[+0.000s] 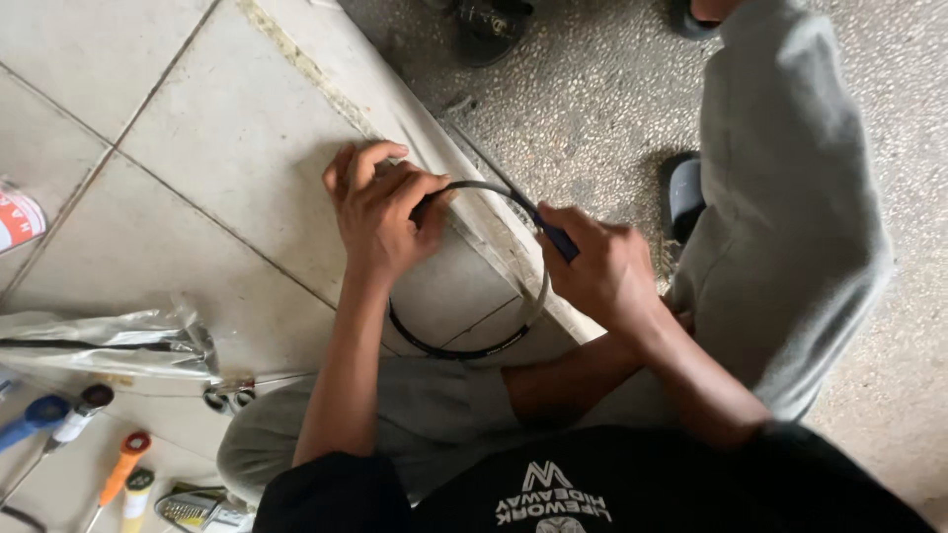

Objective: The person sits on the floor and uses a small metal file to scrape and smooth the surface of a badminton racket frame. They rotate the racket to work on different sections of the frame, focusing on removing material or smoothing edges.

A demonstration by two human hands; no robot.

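A thin black ring (464,350), like a small rim or hoop, stands on the tiled step in front of me. My left hand (380,212) is closed over its top left part. My right hand (597,266) grips a tool with a dark blue handle (558,240) whose thin shaft points up and left against the ring's upper right side. Both forearms reach forward over my grey trousers. The lower part of the ring rests on the tile near the step's edge.
A crumpled clear plastic bag (118,341) lies at the left. Several screwdrivers with orange and blue handles (123,464) lie at the lower left. A red and white can (18,219) sits at the left edge. Speckled floor (592,89) lies below the step, with dark sandals (686,192).
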